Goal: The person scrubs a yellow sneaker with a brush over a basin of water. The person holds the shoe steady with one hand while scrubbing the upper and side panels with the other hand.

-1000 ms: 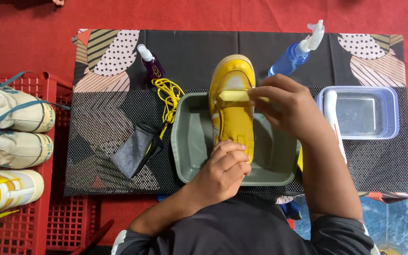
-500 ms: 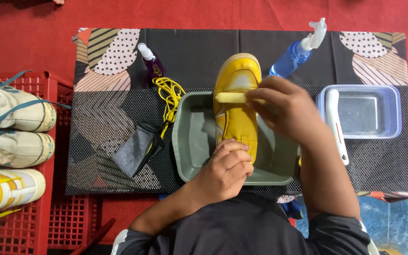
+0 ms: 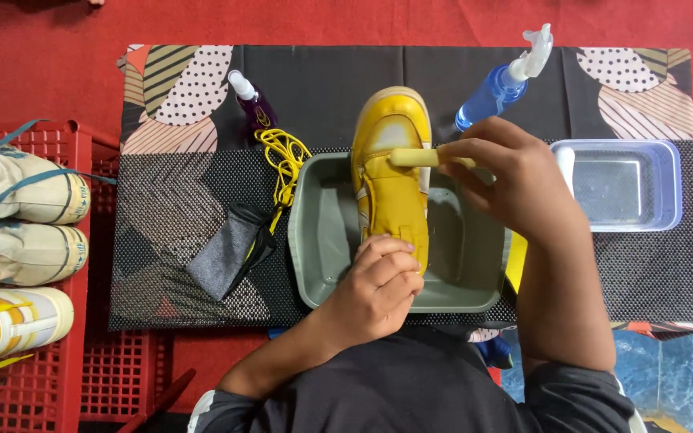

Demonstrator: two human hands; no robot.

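Right, red floor w/ a black patterned mat (image 3: 326,76) laid flat on it, dotted mesh layer over the near part; bit of blue tile at bottom right corner. Counts: 1 yellow shoe (image 3: 391,172), 1 grey tub (image 3: 322,240), 1 clear plastic box (image 3: 667,184), 2 spray bottles, i.e. a blue one (image 3: 495,92) and a small purple one (image 3: 252,103), 1 bundle of yellow laces (image 3: 284,160), 1 grey cloth (image 3: 222,252), 1 red crate (image 3: 38,365) w/ 3 shoes in it: 2 whitish ones (image 3: 22,216) and a yellow-and-white one (image 3: 6,321). Shoe lies lengthwise in the tub, toe sticking out over the far rim, heel end towards the person. Left hand (image 3: 378,285) is clenched over the heel end, gripping the shoe and covering that part. Right hand (image 3: 515,172) is closed round a pale brush handle (image 3: 415,158) that lies across the shoe's upper, near the toe; bristles not visible. Right forearm crosses the tub's right edge and hides part of it, plus a yellow strip beside it. Laces sit just left of the tub, cloth touching their lower end. Blue bottle just beyond the right hand, box to the right of it, apart from the tub. Crate at far left, off the mat.
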